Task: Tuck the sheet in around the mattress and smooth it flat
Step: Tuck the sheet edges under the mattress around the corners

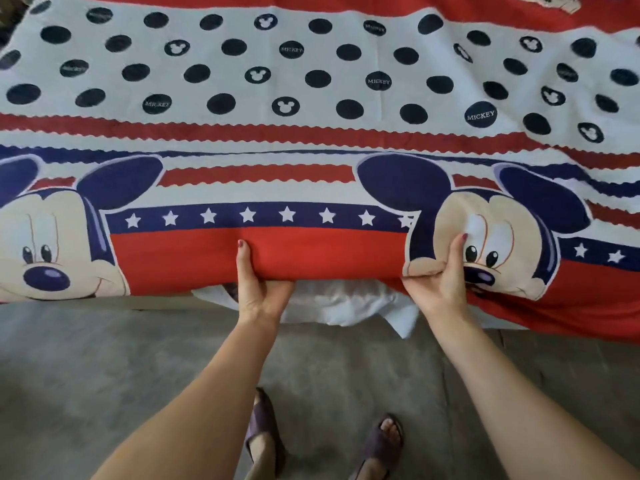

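Here, the printed Mickey Mouse sheet point(311, 98) lies spread across the mattress, its near edge hanging over the side. Both hands grip that edge from below, thumbs on top: the left hand point(258, 285) on the red band, the right hand point(440, 282) on a cartoon face. White fabric point(346, 303) shows underneath, above the concrete floor point(104, 358).
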